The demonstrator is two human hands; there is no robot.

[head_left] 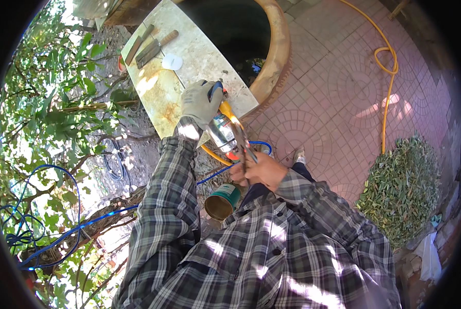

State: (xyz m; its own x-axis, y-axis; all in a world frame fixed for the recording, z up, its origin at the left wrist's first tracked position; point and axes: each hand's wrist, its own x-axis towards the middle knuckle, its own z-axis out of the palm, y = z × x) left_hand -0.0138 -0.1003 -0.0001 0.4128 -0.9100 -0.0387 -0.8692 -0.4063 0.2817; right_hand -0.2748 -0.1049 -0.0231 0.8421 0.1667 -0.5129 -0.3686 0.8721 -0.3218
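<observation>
My left hand point(199, 102), in a grey glove with blue on it, is closed over the near corner of a stained pale slab point(210, 59). In its grip is the upper end of a tool with an orange-yellow handle point(227, 110) and dark metal prongs that point down towards me. My bare right hand point(260, 171) is curled around the lower end of the dark metal; its fingers partly hide it. Just behind the prongs shows a shiny silver can point(221, 132) with red at its lower end; what supports it is hidden.
Two knives with wooden handles point(166, 40) and a white round piece point(172, 62) lie on the slab. Beyond it stands a round brown-rimmed basin point(279, 36). A green tin point(224, 198), blue hose point(104, 216), orange hose point(386, 103) and chopped leaf pile point(403, 188) lie around.
</observation>
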